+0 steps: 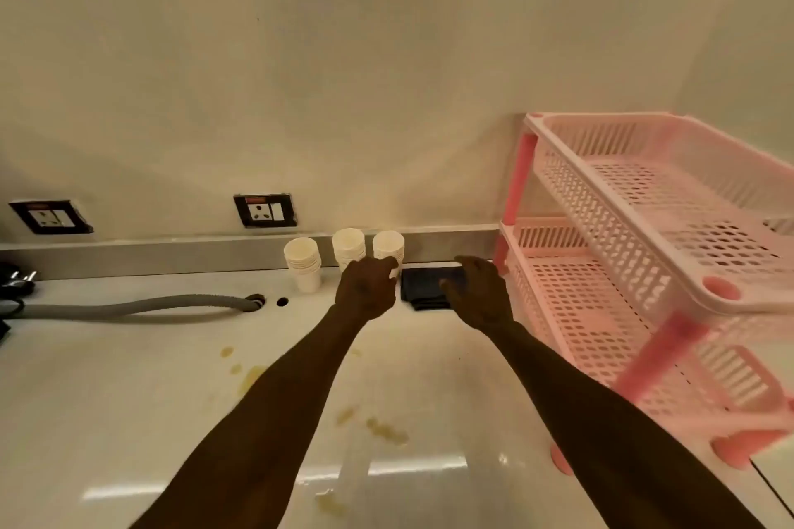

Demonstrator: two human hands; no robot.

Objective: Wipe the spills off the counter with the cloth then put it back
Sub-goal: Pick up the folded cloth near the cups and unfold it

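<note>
right hand (477,292) on dark cloth (423,286) — spills (386,429) on counter (107,399) | labels unreadable

The cloth (425,287) is dark, navy or near black, folded into a flat rectangle with stacked layers showing at its near edge. It lies flat at the back of the counter (129,378), close against the grey backsplash strip. The counter is pale, glossy and reflective. The spills (386,429) are yellowish-brown blotches and drips scattered across the middle and near part of the counter, well apart from the cloth, with one smear near the front edge.
</note>
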